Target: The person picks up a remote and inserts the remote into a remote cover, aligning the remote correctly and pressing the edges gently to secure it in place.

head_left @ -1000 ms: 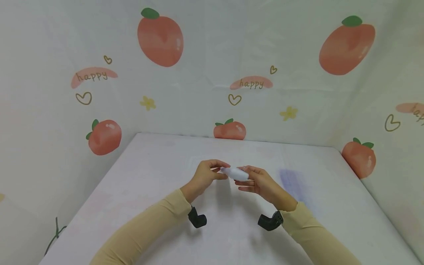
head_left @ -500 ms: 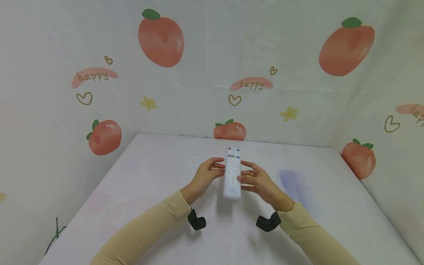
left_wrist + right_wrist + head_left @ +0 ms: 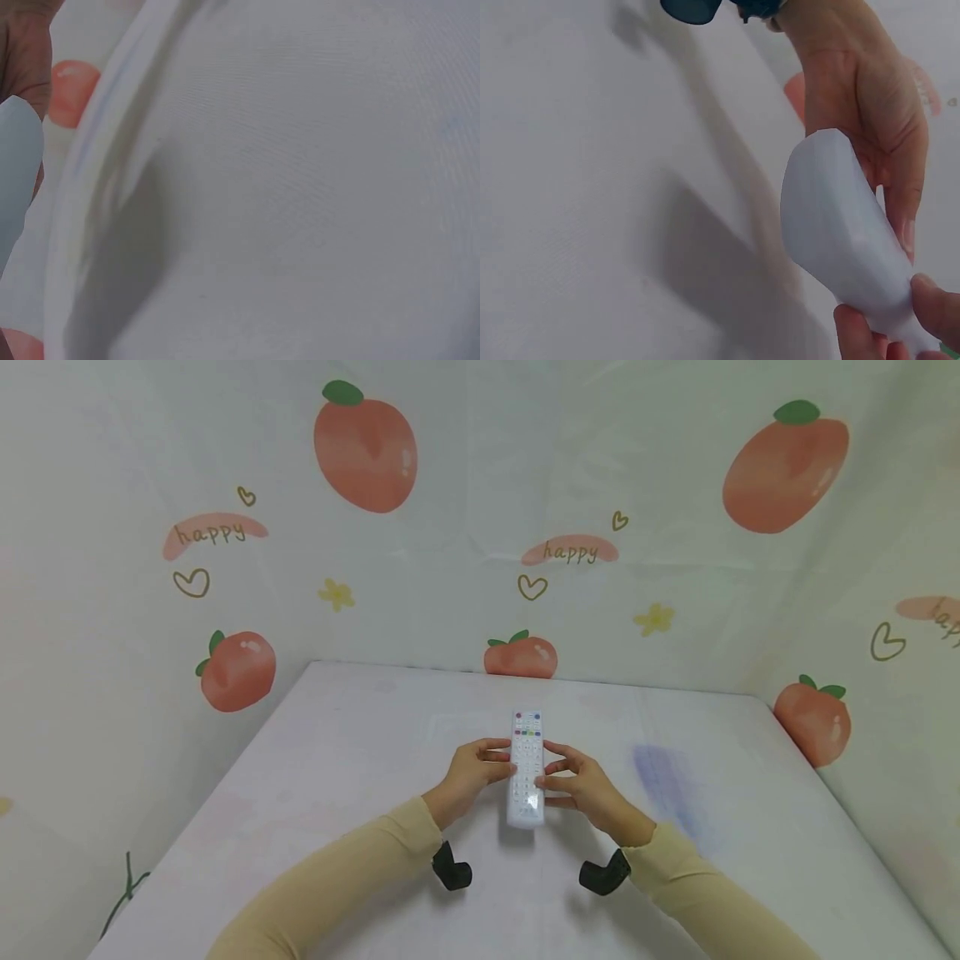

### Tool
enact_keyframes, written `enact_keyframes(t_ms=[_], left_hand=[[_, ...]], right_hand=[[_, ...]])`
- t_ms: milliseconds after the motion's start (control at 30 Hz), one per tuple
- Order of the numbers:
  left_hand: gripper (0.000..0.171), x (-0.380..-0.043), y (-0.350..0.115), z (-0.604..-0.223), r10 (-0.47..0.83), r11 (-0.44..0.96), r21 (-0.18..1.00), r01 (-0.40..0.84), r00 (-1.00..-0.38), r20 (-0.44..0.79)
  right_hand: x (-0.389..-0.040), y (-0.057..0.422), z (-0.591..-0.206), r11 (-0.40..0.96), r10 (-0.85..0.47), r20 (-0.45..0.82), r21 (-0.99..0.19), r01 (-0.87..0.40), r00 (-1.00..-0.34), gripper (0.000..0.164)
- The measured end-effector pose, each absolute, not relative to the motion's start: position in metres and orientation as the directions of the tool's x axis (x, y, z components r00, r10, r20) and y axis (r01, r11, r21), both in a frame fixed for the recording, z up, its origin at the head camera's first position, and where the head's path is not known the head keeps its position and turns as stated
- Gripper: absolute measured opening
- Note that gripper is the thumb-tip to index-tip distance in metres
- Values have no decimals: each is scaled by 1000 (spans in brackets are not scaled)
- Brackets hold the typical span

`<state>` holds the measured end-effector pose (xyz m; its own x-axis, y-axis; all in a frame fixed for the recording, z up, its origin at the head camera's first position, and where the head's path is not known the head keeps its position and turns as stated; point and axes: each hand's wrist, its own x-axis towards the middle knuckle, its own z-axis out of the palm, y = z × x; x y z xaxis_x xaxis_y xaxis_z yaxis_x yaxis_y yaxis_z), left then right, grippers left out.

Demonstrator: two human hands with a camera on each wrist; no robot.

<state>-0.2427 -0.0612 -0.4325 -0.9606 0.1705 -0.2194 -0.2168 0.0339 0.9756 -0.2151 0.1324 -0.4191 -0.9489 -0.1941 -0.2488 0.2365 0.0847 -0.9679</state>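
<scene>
A white remote control (image 3: 527, 768) is held upright in front of the person, its button face turned to the head camera. Colored buttons run across its upper part. The left hand (image 3: 471, 777) grips its left edge, with the thumb at the front. From the other side, the right hand (image 3: 588, 789) pinches the right edge between thumb and fingers. In the right wrist view the smooth back of the remote (image 3: 840, 225) shows, with the left hand (image 3: 866, 112) beyond it. Only a sliver of the remote (image 3: 19, 165) appears in the left wrist view.
A white table (image 3: 360, 727) lies beneath, with a bluish smudge (image 3: 667, 789) right of the hands. Behind it hangs a white cloth (image 3: 450, 568) printed with peaches. Black wrist cameras (image 3: 452, 870) hang under both sleeves. A green cord (image 3: 129, 887) is at the left edge.
The remote, first seen nearly end-on, has tilted up so that its buttons face the head camera. It has since come slightly lower in view, and the left thumb now lies at its front edge.
</scene>
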Motion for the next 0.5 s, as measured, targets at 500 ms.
enact_keyframes(t_ms=[500], left_hand=[[45,-238,-55,-454,167,105,965,-242,-952,-257]], right_hand=[[-213,131,-441,206,-133,-335,-930,305,-933,69]])
